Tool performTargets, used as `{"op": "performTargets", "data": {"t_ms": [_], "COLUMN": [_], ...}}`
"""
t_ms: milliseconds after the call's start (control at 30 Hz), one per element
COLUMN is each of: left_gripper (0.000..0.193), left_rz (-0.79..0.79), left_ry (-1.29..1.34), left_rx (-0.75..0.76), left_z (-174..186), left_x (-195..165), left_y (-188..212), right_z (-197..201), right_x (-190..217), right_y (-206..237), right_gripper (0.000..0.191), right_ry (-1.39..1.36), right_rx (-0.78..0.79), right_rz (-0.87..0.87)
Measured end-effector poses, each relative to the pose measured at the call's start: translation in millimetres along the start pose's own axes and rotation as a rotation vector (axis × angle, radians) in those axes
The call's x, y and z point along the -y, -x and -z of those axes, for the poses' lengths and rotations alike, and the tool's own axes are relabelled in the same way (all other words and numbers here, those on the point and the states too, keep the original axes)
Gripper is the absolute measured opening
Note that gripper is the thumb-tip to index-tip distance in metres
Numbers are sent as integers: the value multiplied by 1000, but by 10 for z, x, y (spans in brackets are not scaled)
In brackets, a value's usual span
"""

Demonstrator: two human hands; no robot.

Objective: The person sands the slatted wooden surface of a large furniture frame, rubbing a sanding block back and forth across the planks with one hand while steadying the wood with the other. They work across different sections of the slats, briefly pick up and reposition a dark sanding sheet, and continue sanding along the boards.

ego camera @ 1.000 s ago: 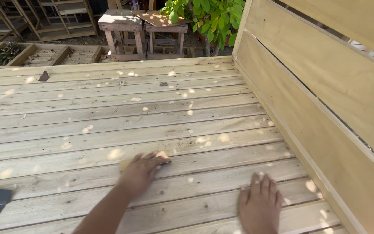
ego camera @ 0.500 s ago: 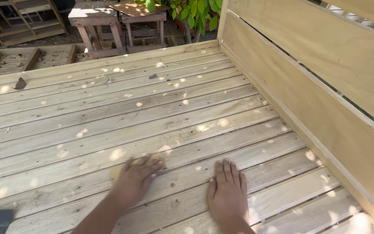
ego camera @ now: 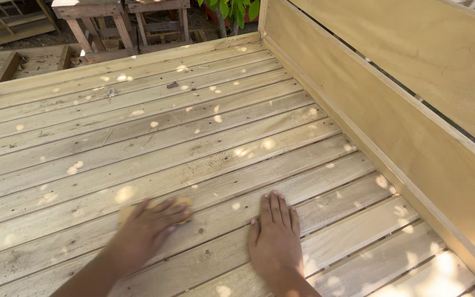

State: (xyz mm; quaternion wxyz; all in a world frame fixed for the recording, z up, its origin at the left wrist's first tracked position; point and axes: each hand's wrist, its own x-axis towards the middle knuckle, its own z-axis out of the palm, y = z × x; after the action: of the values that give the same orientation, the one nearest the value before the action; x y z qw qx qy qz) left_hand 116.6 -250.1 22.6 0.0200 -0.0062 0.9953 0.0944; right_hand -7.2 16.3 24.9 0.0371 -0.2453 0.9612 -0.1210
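Slatted wooden platform (ego camera: 204, 126) under dappled sun: left hand (ego camera: 149, 228) presses a yellowish sanding pad (ego camera: 155, 208) flat on a slat, right hand (ego camera: 274, 239) splayed empty just beside it as a brace; best kept flat, stroking along the grain.

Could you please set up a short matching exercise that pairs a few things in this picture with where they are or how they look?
Things:
1. left hand
2. right hand
3. wooden stools
4. green plant

Descriptions:
A. lies flat, fingers together, on the slats
B. top edge, by the corner of the panel
C. blurred, over a yellowish pad
D. beyond the far edge of the slatted deck, top left

Pairs: 1-C, 2-A, 3-D, 4-B
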Motion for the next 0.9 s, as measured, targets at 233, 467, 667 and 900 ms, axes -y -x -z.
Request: {"op": "performTargets", "data": {"t_ms": [233,467,667,900], "left_gripper": [54,44,52,52], "left_rz": [103,-49,32,-9], "left_ry": [-29,63,-44,100], "left_rx": [22,3,17,-19], "left_z": [-14,-152,198,-41], "left_x": [-36,-1001,-231,136], "left_y": [100,-1279,-105,94], "right_z": [31,-49,-59,-27], "right_x": [37,-24,-25,9], "right_y": [-13,1,-4,5], "right_gripper": [70,66,68,72], "right_ry": [27,9,-1,-61], "right_rx": [80,-56,-55,20], "right_rz": [-9,15,19,-13]}}
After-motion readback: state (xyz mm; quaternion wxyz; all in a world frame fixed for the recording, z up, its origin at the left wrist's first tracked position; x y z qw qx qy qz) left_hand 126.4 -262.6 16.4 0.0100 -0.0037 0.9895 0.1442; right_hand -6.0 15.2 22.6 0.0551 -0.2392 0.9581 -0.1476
